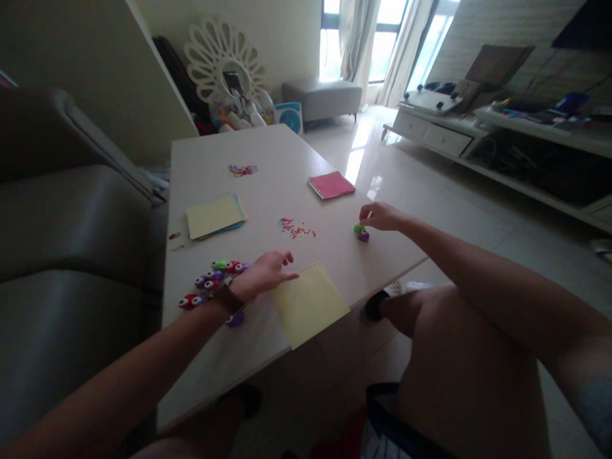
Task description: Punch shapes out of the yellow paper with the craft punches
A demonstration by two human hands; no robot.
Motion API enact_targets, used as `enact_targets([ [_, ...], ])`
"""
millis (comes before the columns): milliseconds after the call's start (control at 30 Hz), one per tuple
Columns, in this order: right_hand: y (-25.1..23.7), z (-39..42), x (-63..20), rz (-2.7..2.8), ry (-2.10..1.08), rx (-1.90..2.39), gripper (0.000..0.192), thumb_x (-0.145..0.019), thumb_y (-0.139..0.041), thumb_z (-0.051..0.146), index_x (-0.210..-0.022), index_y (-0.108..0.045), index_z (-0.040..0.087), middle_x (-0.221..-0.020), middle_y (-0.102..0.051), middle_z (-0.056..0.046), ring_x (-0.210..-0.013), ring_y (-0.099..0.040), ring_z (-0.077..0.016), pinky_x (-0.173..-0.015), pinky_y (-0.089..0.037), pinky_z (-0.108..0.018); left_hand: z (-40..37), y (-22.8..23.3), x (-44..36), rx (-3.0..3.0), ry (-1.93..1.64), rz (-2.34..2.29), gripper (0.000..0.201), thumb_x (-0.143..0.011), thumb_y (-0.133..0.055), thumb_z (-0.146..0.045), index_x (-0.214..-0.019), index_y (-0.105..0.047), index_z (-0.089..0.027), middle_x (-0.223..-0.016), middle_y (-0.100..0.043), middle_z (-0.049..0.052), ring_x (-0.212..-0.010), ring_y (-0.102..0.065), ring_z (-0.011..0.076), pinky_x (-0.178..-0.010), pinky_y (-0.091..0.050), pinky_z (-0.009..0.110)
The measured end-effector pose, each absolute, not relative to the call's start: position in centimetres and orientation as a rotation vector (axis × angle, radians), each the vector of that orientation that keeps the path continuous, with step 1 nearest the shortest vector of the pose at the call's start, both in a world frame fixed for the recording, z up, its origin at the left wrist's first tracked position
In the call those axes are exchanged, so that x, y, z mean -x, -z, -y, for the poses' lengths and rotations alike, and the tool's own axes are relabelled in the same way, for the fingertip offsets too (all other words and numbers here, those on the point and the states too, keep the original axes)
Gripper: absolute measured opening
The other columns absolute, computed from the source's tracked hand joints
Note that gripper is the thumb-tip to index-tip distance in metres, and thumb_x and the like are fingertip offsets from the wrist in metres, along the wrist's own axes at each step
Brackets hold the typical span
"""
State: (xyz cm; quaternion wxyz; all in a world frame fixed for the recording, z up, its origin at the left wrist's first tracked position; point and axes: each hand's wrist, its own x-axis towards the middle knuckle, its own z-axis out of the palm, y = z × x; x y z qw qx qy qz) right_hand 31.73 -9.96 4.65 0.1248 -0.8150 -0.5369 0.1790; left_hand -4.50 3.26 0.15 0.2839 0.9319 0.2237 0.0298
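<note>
- white table [277, 146]: is supporting every item listed below.
- yellow sheet [313, 306]: is lying flat at the near edge, its far side appearing to show a row of small notches.
- stack of coloured sheets [215, 215]: is sitting toward the left side, yellow on top, blue showing beneath.
- cluster of small pieces [187, 301]: is standing around the left wrist, partly hidden by it; the red, purple and green pieces are bearing eye-like marks.
- pink notebook [332, 185]: is lying near the right long edge, beyond the right hand.
- left hand [270, 271]: is resting or hovering beside the yellow sheet, contact not being clear; its thumb is extending toward the sheet, its fingers are curling loosely apart and gripping nothing visible.
- right hand [382, 215]: is pointing its bent fingers downward, the tips meeting the green part of a small piece; whether they are gripping it cannot be told.
- green-and-purple piece [363, 236]: is standing right of the yellow sheet, well apart from the cluster. judged step: the right hand is handling this piece. the next move is probably calling for a secure thumb-and-finger pinch.
- multicoloured bits [242, 170]: are lying heaped toward the far end.
- red bits [299, 229]: are lying scattered beyond the yellow sheet.
</note>
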Motion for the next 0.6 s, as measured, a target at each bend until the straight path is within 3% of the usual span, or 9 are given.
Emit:
enact_targets([
  [167, -3.6, 9.8, -31.2, 1.588, -0.576, 2.368, 0.018, -0.081, -0.068, 0.021, -0.099, -0.071, 0.018, -0.089, -0.073, -0.006, -0.073, -0.063, -0.0166, -0.065, -0.046, -0.027, -1.7, 1.0, 3.5, -2.422, -0.076, -0.608, 0.036, -0.077, -0.077, -0.045, -0.097, -0.063, -0.019, -0.088, -0.068, 0.007, -0.078, -0.065, 0.0223, -0.067, -0.049, 0.031],
  [333, -3.0, 9.5, -30.4, 1.631, -0.604, 2.328, 0.02, -0.082, -0.068, 0.024, -0.101, -0.071, 0.019, -0.084, -0.072, -0.005, -0.071, -0.063, -0.0164, -0.064, -0.047, -0.027, -0.6, 1.0, 2.9, -2.481, -0.091, -0.642, 0.03, -0.077, -0.078, -0.037, -0.094, -0.061, -0.019, -0.091, -0.068, 0.007, -0.08, -0.063, 0.0223, -0.07, -0.046, 0.033],
  [600, -2.5, 9.0, -29.6, 1.705, -0.656, 2.275, 0.02, -0.078, -0.071, 0.019, -0.098, -0.07, 0.019, -0.086, -0.072, -0.004, -0.07, -0.063, -0.0154, -0.064, -0.048, -0.026, -0.9, 1.2, 2.9, -2.436, -0.011, -0.605, 0.028, -0.074, -0.077, -0.032, -0.095, -0.061, -0.021, -0.08, -0.067, 0.002, -0.071, -0.062, 0.0188, -0.062, -0.043, 0.029],
])
